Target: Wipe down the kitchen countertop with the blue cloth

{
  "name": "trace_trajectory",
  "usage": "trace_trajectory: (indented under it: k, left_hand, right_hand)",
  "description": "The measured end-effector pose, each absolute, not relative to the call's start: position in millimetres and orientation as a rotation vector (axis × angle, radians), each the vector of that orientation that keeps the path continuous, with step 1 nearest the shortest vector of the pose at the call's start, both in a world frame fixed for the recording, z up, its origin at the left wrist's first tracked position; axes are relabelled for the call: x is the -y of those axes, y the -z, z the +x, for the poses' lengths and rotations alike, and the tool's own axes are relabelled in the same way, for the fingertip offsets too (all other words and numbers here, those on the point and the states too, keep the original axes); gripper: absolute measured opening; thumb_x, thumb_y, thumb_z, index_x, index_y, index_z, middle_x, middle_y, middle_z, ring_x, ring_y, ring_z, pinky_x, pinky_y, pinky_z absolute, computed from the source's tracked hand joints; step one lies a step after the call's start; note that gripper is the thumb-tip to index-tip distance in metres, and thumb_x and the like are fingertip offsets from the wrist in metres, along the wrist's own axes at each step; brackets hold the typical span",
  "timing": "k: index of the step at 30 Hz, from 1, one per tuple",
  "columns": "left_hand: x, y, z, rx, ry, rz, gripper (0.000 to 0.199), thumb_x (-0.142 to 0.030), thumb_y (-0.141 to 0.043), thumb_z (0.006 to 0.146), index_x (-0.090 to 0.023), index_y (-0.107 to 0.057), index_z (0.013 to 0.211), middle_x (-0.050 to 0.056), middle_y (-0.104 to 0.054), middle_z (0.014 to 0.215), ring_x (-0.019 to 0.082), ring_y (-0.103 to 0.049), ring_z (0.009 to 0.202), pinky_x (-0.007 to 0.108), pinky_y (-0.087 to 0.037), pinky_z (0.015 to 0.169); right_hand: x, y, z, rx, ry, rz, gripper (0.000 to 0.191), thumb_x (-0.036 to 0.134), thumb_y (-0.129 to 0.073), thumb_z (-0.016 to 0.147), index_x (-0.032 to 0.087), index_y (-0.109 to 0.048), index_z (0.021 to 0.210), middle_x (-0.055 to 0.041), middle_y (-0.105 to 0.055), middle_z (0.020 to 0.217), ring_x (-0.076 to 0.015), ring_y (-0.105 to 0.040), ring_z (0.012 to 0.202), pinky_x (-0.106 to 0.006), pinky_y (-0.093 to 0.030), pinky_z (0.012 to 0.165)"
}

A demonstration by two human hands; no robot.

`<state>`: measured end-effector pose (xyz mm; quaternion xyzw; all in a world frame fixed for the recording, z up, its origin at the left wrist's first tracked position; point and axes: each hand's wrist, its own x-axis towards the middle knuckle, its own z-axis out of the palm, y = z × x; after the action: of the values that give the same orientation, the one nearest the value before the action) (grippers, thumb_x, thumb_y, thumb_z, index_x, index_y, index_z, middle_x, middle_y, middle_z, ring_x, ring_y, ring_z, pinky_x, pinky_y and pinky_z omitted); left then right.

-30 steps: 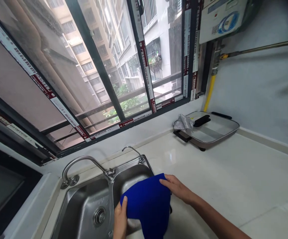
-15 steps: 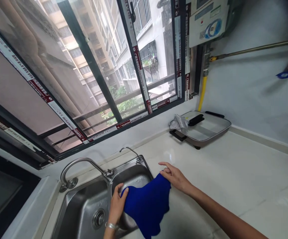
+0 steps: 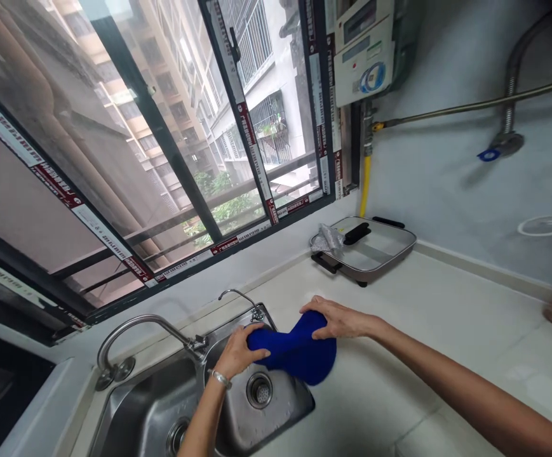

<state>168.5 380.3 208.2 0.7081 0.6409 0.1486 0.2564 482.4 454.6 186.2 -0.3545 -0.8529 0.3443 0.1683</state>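
A blue cloth (image 3: 299, 352) is stretched between my two hands, over the right basin and the counter beside it. My left hand (image 3: 240, 351) grips its left end, thumb in front and fingers behind. The other end is in my right hand (image 3: 335, 319), whose fingers wrap over the top. The cloth sags between them and its lower edge hangs in a rounded fold. Below it lies the steel double sink (image 3: 276, 397) with a drain in each basin.
A large curved faucet (image 3: 149, 320) and a thin small faucet (image 3: 240, 292) rise behind the sink. On the counter (image 3: 447, 304) at the back right sits a lidded electric pan (image 3: 375, 254) with bubble wrap on it. A window, gas meter (image 3: 364, 54) and pipes line the walls.
Both hands have shifted their hold on the cloth, from its upper corners to a fuller grip on its ends. The cloth hangs higher and more gathered. The view has turned slightly right.
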Motion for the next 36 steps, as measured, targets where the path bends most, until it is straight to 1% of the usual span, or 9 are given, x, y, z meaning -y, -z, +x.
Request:
trace_trajectory:
  k: [3, 6, 11, 16, 19, 23, 27, 33, 36]
  left_hand:
    - [-397.6, -219.6, 181.6, -1.633, -0.197, 2.019, 0.073, -0.045, -0.082, 0.064, -0.032, -0.06, 0.133, 0.006, -0.062, 0.119, 0.029, -0.056, 0.116, 0.043, -0.043, 0.107]
    - [-411.7, -226.5, 193.5, -1.617, -0.076, 2.156, 0.044, -0.038, -0.074, 0.074, -0.029, -0.071, 0.117, 0.006, -0.064, 0.111, 0.027, -0.056, 0.115, 0.04, -0.045, 0.105]
    - [-431.6, -231.6, 210.8, -1.626, -0.109, 2.266, 0.022, -0.033, -0.057, 0.089, -0.024, -0.077, 0.093, 0.008, -0.067, 0.12, 0.022, -0.061, 0.111, 0.034, -0.046, 0.1]
    - [-447.9, -230.7, 224.7, -1.768, -0.161, 2.257, 0.027, -0.031, -0.053, 0.092, -0.029, -0.073, 0.11, 0.006, -0.074, 0.117, 0.023, -0.066, 0.11, 0.035, -0.049, 0.097]
    - [-454.0, -231.3, 230.9, -1.887, -0.213, 2.24, 0.035, -0.027, -0.049, 0.093, -0.031, -0.067, 0.123, 0.007, -0.077, 0.107, 0.027, -0.069, 0.104, 0.041, -0.052, 0.093]
    - [-447.1, -221.7, 225.0, -1.853, -0.356, 2.309, 0.047, -0.016, -0.05, 0.089, -0.03, -0.062, 0.131, 0.007, -0.072, 0.125, 0.027, -0.064, 0.117, 0.048, -0.046, 0.108]
    - [-409.9, -166.7, 212.6, -1.429, -0.514, 2.398, 0.057, -0.007, -0.047, 0.083, -0.029, -0.059, 0.135, 0.003, -0.067, 0.134, 0.022, -0.058, 0.129, 0.054, -0.029, 0.125]
    - [-321.2, -37.7, 229.6, -1.305, -0.142, 2.02, 0.067, -0.001, -0.05, 0.069, -0.032, -0.065, 0.127, 0.005, -0.069, 0.13, 0.029, -0.06, 0.127, 0.056, -0.045, 0.114]
    - [-294.8, -12.5, 233.8, -1.324, -0.205, 1.888, 0.066, -0.003, -0.051, 0.07, -0.034, -0.067, 0.125, 0.003, -0.068, 0.132, 0.027, -0.056, 0.132, 0.05, -0.047, 0.114]
  right_hand:
    - [-465.0, -201.2, 495.8, 2.635, -0.716, -1.067, 0.042, 0.024, -0.068, 0.072, 0.019, -0.062, 0.113, -0.0092, -0.051, 0.115, -0.0223, -0.057, 0.099, -0.035, -0.048, 0.089]
    - [-475.3, -206.5, 510.3, 2.719, -0.523, -1.058, 0.022, 0.019, -0.058, 0.079, 0.018, -0.066, 0.1, -0.0109, -0.057, 0.112, -0.0206, -0.06, 0.092, -0.032, -0.049, 0.081]
    - [-493.9, -188.9, 532.4, 2.644, -0.357, -1.071, 0.027, 0.034, -0.046, 0.093, 0.018, -0.068, 0.092, -0.0151, -0.064, 0.114, -0.0293, -0.057, 0.109, -0.04, -0.046, 0.09]
    - [-514.6, -170.3, 550.7, 2.509, -0.537, -1.107, 0.037, 0.038, -0.035, 0.098, 0.022, -0.067, 0.107, -0.0072, -0.07, 0.088, -0.0207, -0.063, 0.083, -0.033, -0.046, 0.076]
    - [-519.0, -175.8, 559.9, 2.402, -0.626, -1.085, 0.038, 0.039, -0.037, 0.098, 0.023, -0.067, 0.113, -0.0062, -0.072, 0.092, -0.0197, -0.064, 0.082, -0.033, -0.047, 0.076]
    - [-499.6, -191.1, 570.7, 2.201, -0.664, -0.999, 0.04, 0.041, -0.038, 0.099, 0.025, -0.065, 0.123, -0.0063, -0.072, 0.111, -0.0211, -0.066, 0.098, -0.035, -0.05, 0.089]
    - [-452.7, -161.6, 582.7, 2.067, -0.817, -1.059, 0.041, 0.049, -0.043, 0.097, 0.029, -0.064, 0.127, -0.0057, -0.068, 0.126, -0.0243, -0.063, 0.114, -0.039, -0.048, 0.101]
    - [-364.9, -15.2, 604.5, 1.998, -1.135, -1.396, 0.046, 0.063, -0.048, 0.088, 0.029, -0.074, 0.106, -0.0093, -0.074, 0.107, -0.0314, -0.066, 0.102, -0.052, -0.049, 0.098]
    - [-343.1, 13.4, 610.2, 1.959, -1.206, -1.464, 0.046, 0.062, -0.045, 0.089, 0.03, -0.073, 0.108, -0.0093, -0.073, 0.111, -0.0306, -0.065, 0.103, -0.05, -0.049, 0.097]
